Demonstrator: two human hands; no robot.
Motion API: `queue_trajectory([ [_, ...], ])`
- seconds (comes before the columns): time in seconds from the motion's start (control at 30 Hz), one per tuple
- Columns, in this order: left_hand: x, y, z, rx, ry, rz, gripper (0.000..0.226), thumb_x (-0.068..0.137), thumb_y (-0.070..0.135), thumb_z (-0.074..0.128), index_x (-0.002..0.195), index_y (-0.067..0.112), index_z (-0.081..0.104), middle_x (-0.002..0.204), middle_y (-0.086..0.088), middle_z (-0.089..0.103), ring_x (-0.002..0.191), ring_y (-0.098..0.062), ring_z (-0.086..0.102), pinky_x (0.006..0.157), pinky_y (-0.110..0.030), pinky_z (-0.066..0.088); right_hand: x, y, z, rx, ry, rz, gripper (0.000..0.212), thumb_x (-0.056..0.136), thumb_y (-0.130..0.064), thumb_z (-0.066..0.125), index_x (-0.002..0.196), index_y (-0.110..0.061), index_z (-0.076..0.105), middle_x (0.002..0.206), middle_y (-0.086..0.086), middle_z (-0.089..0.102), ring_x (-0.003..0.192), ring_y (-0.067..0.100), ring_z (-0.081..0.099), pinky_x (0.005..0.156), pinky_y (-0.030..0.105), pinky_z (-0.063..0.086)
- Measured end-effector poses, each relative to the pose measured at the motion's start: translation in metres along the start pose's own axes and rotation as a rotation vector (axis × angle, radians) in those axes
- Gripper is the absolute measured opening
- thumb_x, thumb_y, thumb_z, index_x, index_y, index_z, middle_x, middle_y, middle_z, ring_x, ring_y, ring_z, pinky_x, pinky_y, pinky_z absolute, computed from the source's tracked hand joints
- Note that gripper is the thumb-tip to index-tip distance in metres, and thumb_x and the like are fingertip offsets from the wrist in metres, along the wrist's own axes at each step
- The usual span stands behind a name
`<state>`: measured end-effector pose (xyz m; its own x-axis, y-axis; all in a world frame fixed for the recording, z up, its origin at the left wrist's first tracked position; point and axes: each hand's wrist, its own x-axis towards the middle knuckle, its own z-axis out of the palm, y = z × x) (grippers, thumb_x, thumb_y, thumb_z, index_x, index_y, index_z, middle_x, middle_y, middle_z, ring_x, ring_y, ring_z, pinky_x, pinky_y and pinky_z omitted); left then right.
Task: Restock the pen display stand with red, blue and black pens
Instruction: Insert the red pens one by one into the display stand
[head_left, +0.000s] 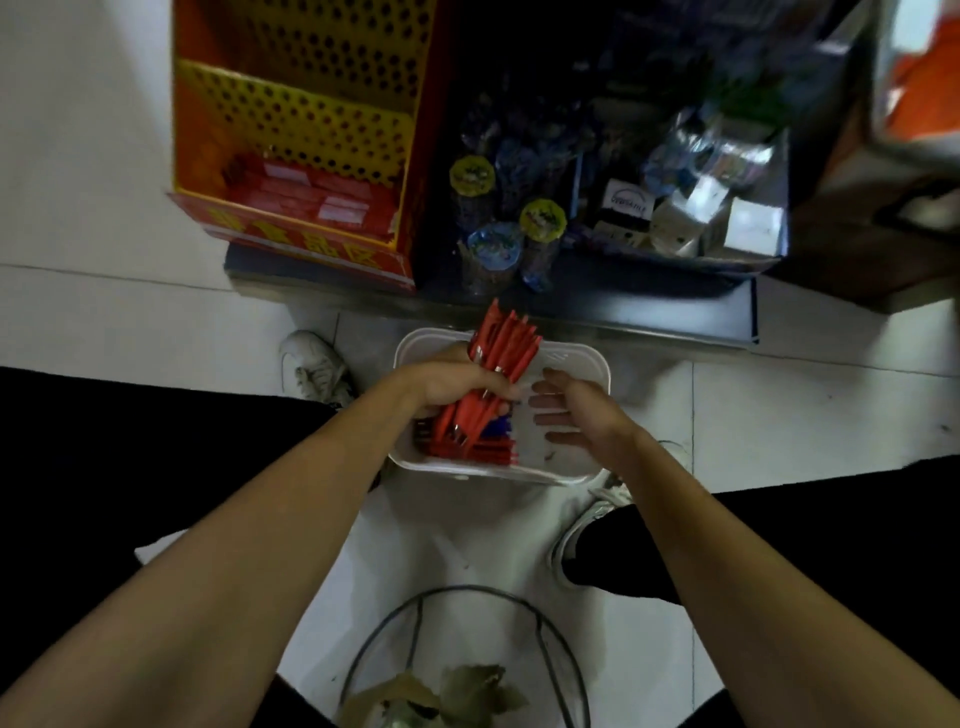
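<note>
Pale tiled floor (104, 312) across the whole view, seen from above past two bare forearms and dark trouser legs.

Low dark shelf (623, 306) along the far side, front edge running left to right.

On the left end of the shelf: yellow-and-red display stand (306, 119) with perforated yellow tiers, and flat red packets (311, 192) in its lowest tray.

On the floor at the near edge of the view: black wire basket (550, 629), with crumpled paper inside.

On the floor just before the front edge of the shelf, between the feet: white plastic tub (582, 358).

Over the left half of the tub: left hand (457, 382), fingers curled tight round a bunch of red pens (501, 353). Bunch held tilted, upper ends fanning past the far rim of the tub toward the shelf.

Over the right half of the tub: right hand (576, 410), fingers spread and relaxed, holding nothing, fingertips near the bunch. Contact with the bunch not discernible.

In the near left corner of the tub: loose red pens (483, 452) lying flat, with blue pens (496, 427) among them.

Left of the tub and by its near right corner: white shoes (311, 364).

On the shelf right of the display stand: jars (471, 175) with round printed lids. Toward the right end: small white boxes (753, 226), details blurred.
</note>
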<state>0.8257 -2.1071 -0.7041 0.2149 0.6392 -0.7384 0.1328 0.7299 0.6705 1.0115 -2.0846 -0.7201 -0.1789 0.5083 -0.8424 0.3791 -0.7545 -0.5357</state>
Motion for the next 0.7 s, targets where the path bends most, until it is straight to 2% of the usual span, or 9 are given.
queue_trajectory([
  [0.1,-0.021,0.023,0.004,-0.003,0.048,0.088,0.011,0.083,0.000,0.068,0.080,0.009,0.063,0.062,-0.001,0.070,0.055,-0.010,0.067,0.058,-0.025,0.055,-0.026,-0.020,-0.005,0.003,-0.017,-0.081,0.025,0.097,-0.039,0.048,0.099,-0.021,0.064,0.107,0.000,0.067,0.095,0.020,0.061,0.085,0.037,0.047],
  [0.2,-0.038,0.037,0.001,0.016,0.137,0.180,0.009,0.076,0.006,0.076,0.077,0.008,0.067,0.069,-0.006,0.072,0.065,-0.018,0.069,0.078,-0.035,0.057,-0.051,-0.039,-0.005,0.009,-0.066,-0.203,0.032,0.098,-0.040,0.048,0.110,-0.015,0.064,0.114,0.004,0.067,0.102,0.022,0.063,0.084,0.036,0.052],
  [0.27,-0.053,0.048,0.001,0.011,0.177,0.230,0.025,0.066,0.017,0.084,0.085,0.009,0.069,0.080,-0.012,0.073,0.077,-0.026,0.070,0.086,-0.041,0.056,-0.070,-0.052,-0.003,0.026,-0.072,-0.303,0.038,0.098,-0.040,0.050,0.115,-0.010,0.064,0.115,0.008,0.068,0.104,0.026,0.065,0.084,0.037,0.055],
  [0.37,-0.079,0.064,0.007,-0.050,0.195,0.322,0.027,0.074,0.006,0.079,0.098,0.008,0.067,0.086,-0.012,0.072,0.080,-0.023,0.071,0.081,-0.037,0.058,-0.100,-0.073,0.005,0.061,-0.084,-0.496,0.038,0.099,-0.038,0.050,0.111,-0.006,0.065,0.106,0.014,0.072,0.096,0.028,0.070,0.078,0.034,0.056],
  [0.43,-0.097,0.077,0.010,-0.052,0.211,0.392,0.024,0.077,0.002,0.075,0.098,0.009,0.067,0.082,-0.009,0.072,0.075,-0.017,0.072,0.071,-0.030,0.057,-0.121,-0.085,0.012,0.115,-0.107,-0.601,0.030,0.098,-0.035,0.052,0.103,-0.009,0.066,0.100,0.013,0.071,0.088,0.025,0.070,0.072,0.032,0.057],
  [0.47,-0.106,0.084,0.010,-0.039,0.217,0.421,0.025,0.077,0.004,0.076,0.100,0.008,0.067,0.082,-0.008,0.073,0.075,-0.017,0.072,0.071,-0.030,0.056,-0.132,-0.091,0.015,0.135,-0.121,-0.655,0.025,0.098,-0.032,0.054,0.100,-0.009,0.065,0.096,0.012,0.070,0.085,0.023,0.070,0.070,0.030,0.057],
  [0.57,-0.128,0.102,0.007,-0.066,0.235,0.494,0.053,0.064,0.019,0.088,0.111,0.009,0.066,0.100,-0.015,0.073,0.091,-0.028,0.072,0.086,-0.045,0.054,-0.159,-0.106,0.022,0.148,-0.139,-0.794,0.015,0.096,-0.019,0.058,0.102,-0.005,0.061,0.087,0.009,0.069,0.071,0.013,0.069,0.063,0.025,0.056],
  [0.63,-0.137,0.112,0.003,-0.097,0.244,0.549,0.073,0.053,0.032,0.093,0.117,0.012,0.065,0.109,-0.016,0.071,0.101,-0.034,0.069,0.092,-0.052,0.052,-0.174,-0.118,0.025,0.146,-0.143,-0.857,0.010,0.095,-0.014,0.059,0.102,-0.007,0.062,0.087,0.009,0.068,0.070,0.012,0.068,0.063,0.026,0.056],
  [0.7,-0.149,0.123,-0.002,-0.102,0.244,0.604,0.070,0.055,0.034,0.092,0.116,0.014,0.066,0.112,-0.016,0.070,0.105,-0.035,0.066,0.096,-0.054,0.049,-0.188,-0.132,0.025,0.121,-0.154,-0.908,0.009,0.094,-0.011,0.059,0.102,-0.009,0.063,0.091,0.010,0.068,0.075,0.013,0.068,0.064,0.025,0.057],
])
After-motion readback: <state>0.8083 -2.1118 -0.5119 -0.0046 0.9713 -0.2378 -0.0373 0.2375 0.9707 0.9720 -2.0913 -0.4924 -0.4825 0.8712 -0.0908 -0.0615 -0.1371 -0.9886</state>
